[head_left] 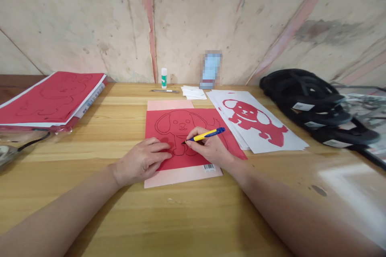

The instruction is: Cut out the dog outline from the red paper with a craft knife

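My right hand [208, 146] grips a yellow and blue pen [208, 134], its tip down on a sheet of red paper [163, 162]. Dark outlines of a dog with long ears run across that sheet; my fingers and wrist cover part of its body. Resting on the sheet's lower left, my left hand [143, 159] lies flat with its fingers stretched out and holds nothing. Beneath the red paper is a pale pink booklet or card [181, 175] with a barcode. To the right, white sheets [280, 122] carry a red cut-out dog [250, 118].
At the left lies a stack of red paper [54, 96] with a dog outline on top. A glue stick [164, 78], a slim pen [165, 91], white paper scraps [194, 92] and a blurred phone [211, 68] stand near the wall. Black helmets [310, 104] sit at the right.
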The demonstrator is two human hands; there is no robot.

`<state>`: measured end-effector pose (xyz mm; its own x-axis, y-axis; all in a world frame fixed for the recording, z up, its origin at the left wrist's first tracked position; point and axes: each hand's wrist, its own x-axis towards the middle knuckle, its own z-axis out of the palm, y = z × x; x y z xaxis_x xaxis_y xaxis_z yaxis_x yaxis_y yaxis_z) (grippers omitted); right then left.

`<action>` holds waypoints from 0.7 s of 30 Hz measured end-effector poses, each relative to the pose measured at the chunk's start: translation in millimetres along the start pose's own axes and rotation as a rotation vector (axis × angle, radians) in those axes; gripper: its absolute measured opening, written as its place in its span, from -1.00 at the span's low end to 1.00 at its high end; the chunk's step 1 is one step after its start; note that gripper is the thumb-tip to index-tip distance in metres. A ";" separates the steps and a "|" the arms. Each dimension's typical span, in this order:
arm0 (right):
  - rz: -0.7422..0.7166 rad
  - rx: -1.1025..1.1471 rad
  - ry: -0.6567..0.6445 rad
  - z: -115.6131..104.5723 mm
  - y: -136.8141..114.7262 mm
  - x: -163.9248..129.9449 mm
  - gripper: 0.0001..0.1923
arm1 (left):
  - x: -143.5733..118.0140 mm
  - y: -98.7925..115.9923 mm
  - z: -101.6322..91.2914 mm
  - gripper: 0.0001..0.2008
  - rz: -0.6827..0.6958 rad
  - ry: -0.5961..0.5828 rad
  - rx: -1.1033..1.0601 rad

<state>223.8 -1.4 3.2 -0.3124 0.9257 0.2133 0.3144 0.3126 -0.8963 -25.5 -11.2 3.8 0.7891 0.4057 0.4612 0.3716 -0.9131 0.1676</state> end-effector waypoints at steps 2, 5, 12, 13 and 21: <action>-0.002 -0.013 -0.007 0.1 0.6 0.3 -0.90 | 0.3 0.2 -0.3 -0.71 0.002 0.005 0.002; 0.000 -0.018 -0.014 0.3 0.8 0.5 -0.91 | 0.6 0.3 -0.5 -0.72 0.008 0.015 0.009; 0.010 -0.007 -0.024 0.8 -0.8 0.6 -0.91 | -0.1 -0.3 0.1 -0.72 0.012 0.008 0.004; 0.011 -0.004 -0.027 1.0 -0.6 0.6 -0.91 | -0.2 -0.2 0.1 -0.72 0.013 0.007 0.003; 0.025 0.015 -0.038 1.1 -1.1 0.6 -0.92 | 1.4 1.4 -1.5 -0.73 0.007 -0.003 0.016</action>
<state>222.3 -1.4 3.9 -0.3383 0.9245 0.1757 0.3094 0.2856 -0.9070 -24.7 -11.9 6.0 0.7931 0.3992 0.4601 0.3738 -0.9153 0.1499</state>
